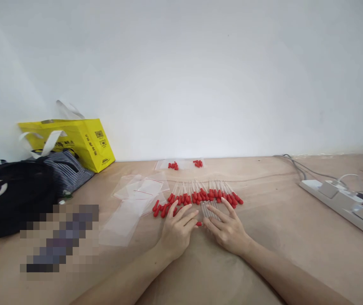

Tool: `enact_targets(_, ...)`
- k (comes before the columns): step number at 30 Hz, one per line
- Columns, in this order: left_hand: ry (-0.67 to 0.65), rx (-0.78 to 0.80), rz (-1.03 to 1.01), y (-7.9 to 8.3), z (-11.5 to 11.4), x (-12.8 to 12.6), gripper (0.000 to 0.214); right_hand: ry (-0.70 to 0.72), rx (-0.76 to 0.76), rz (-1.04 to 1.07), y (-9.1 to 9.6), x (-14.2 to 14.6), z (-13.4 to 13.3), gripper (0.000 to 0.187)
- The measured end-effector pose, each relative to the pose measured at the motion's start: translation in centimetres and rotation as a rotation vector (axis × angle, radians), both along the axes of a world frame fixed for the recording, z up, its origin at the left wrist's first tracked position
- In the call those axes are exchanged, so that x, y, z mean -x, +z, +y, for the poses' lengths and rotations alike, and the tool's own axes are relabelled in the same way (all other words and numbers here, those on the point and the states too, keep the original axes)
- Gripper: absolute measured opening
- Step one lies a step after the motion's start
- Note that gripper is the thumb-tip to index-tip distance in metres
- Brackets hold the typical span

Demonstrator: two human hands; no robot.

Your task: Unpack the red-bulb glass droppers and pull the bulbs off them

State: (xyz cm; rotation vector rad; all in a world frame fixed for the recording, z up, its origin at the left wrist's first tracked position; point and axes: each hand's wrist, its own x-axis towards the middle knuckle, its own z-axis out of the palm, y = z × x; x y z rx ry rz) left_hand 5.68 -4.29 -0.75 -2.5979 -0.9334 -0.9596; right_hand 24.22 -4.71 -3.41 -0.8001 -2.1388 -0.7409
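Red and small, a rubber-looking cap (199, 223) sits low between the two hands, just beyond the left fingertips and close to the right thumb. Its far end is too small to read, so whether a tube is already seated in it cannot be told. The left hand (177, 233) is loosely curled toward the cap; its thumb is hidden, so a firm pinch cannot be confirmed. The right hand (228, 233) spreads its fingers over a close-packed set of see-through tubes (204, 208); whether it also pinches one is unclear.

Working well here probably means holding a single tube near its end, lining it up with the cap and pressing straight, since a sideways push could crack something so thin. The right fingers would do best resting lightly, because loose tubes may roll.

Just beyond the fingers, red-ended tubes (203, 195) fan out across the surface (283, 228), thin ends pointing away; the person's knuckles should stay clear of them. Past these, loose-looking caps (173, 165) form two little groups on a plastic sheet (186, 163). Flat plastic bags (124, 224) overlap on the left, near the left hand. Farther out stand a yellow bag (94, 146) and, well apart on the right, a white power strip (314, 187).
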Motion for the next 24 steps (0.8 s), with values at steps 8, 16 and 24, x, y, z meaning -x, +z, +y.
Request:
enact_targets(8,-0.037,-0.037,0.002,-0.35,-0.11,0.3,0.031,0.036,-0.019,0.004,0.03,-0.19,-0.28,0.017)
enact_targets(16,-0.05,0.005,-0.003,-0.5,-0.33,0.32,0.031,0.056,-0.001,0.007,0.15,-0.37,-0.48,0.017)
enact_targets(24,-0.073,-0.033,-0.034,-0.89,-0.06,0.27,0.028,0.06,-0.005,0.028,-0.09,-0.29,-0.29,0.017)
